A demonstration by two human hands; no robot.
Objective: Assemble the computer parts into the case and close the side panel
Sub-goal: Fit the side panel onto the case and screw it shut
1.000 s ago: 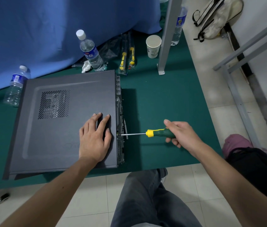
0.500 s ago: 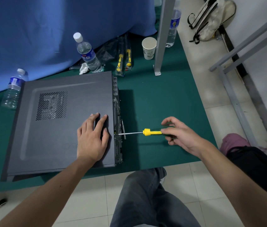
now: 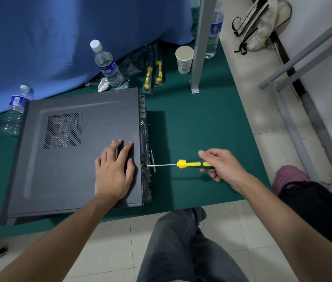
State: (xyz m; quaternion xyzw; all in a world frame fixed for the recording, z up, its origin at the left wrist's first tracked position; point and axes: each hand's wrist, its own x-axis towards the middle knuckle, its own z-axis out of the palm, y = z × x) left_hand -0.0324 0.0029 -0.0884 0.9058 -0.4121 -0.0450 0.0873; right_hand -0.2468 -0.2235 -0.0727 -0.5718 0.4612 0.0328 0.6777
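While our right hand (image 3: 224,167) keeps its fingers curled round the green-and-yellow screwdriver (image 3: 191,164), the tip sits at the rear edge of the case (image 3: 146,159), apparently on a panel screw; the screw itself is too small to make out. Our left hand (image 3: 114,171) lies flat, fingers straight, pressing on the side panel (image 3: 75,159), which already covers the case lying on the green mat (image 3: 197,123).

Risks as we judge them: the shaft runs long and near-horizontal, so a tilted tip could cam out and chew the screw head. If we ease off the left hand, the panel may shift and the holes misalign.

Count: one case, one screwdriver in hand, two packaged screwdrivers (image 3: 152,75) behind, three water bottles, one paper cup (image 3: 184,60).
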